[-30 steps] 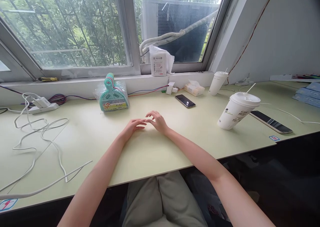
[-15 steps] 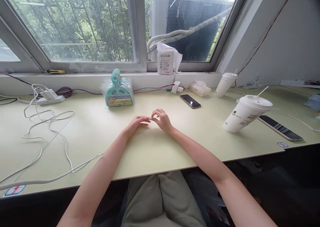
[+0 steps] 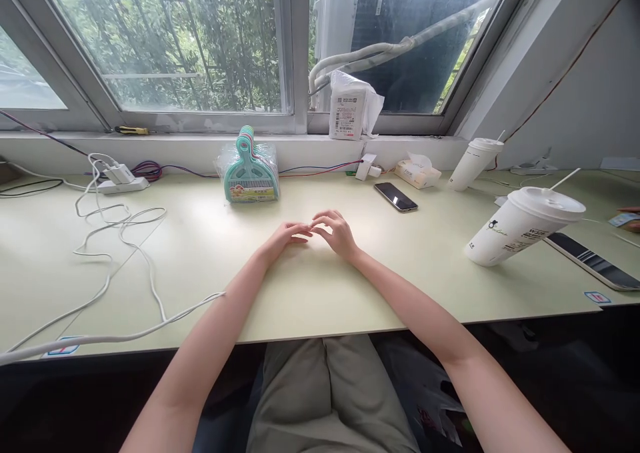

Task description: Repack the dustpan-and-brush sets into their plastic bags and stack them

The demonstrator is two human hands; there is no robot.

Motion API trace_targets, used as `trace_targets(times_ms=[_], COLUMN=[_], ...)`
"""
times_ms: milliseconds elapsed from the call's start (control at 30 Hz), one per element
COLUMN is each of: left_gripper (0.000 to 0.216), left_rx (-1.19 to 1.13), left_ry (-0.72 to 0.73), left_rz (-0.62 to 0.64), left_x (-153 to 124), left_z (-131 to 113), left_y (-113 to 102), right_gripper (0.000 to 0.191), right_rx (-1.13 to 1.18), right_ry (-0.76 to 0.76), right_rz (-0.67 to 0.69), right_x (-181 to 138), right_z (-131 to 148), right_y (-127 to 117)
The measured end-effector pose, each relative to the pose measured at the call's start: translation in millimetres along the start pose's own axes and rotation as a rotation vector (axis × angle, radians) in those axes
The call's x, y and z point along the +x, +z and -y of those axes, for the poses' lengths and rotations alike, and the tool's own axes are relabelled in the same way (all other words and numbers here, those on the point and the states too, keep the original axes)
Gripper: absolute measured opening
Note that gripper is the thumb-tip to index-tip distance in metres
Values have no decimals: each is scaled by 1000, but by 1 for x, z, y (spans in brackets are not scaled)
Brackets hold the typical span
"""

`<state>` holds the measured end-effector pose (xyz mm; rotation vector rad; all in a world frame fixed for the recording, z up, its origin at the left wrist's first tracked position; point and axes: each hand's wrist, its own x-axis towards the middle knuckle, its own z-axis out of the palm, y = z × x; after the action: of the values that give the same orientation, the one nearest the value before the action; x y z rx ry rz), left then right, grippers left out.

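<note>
Fingers of both my hands meet at the middle of the worktop: my left hand (image 3: 285, 238) lies palm down with its fingers loosely stretched toward the right, and my right hand (image 3: 340, 232) curls over them so the tips touch. Neither hand holds anything that I can see; both rest on the bare pale green worktop (image 3: 310, 286).

Nearest thing beyond my fingertips is a pack of small teal dustpans (image 3: 249, 174), standing upright against the back edge, handles pointing up, wide mouths down. It has a printed label across its lower part, too small for me to read.

Right of that, near the back edge, a dark phone (image 3: 396, 196) lies flat, its long axis running diagonally toward the back left. A tissue pack (image 3: 417, 172) sits just beyond it. Toward the right edge a white paper cup (image 3: 523, 225) with lid and straw leans, top tilted right; it has a small dark logo and print I cannot make out. It rests beside another phone (image 3: 593, 261). White cable (image 3: 120, 240) loops across the left part.
</note>
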<state>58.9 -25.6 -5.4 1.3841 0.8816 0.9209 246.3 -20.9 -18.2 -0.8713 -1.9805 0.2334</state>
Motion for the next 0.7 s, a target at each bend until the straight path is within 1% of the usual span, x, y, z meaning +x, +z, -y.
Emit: trace_targets(times_ms=[133,200,533,700], left_gripper=[34,34,36,35], left_rx=[2,2,6,13], left_ry=[-6,-6,-3,5], left_rz=[-1,2,-1,-2], left_x=[-1,-2,-1,-3], left_z=[-1,-1,0,0], left_y=[1,1,-1,1], right_gripper=[17,17,18,15], right_rx=[-15,-20,-12,-2], right_ry=[13,14,8,16], right_rz=[-48,-51,-7,49], right_x=[0,0,-1,1], right_z=[-2,-3,-3,-1], right_y=[2,3,3,3])
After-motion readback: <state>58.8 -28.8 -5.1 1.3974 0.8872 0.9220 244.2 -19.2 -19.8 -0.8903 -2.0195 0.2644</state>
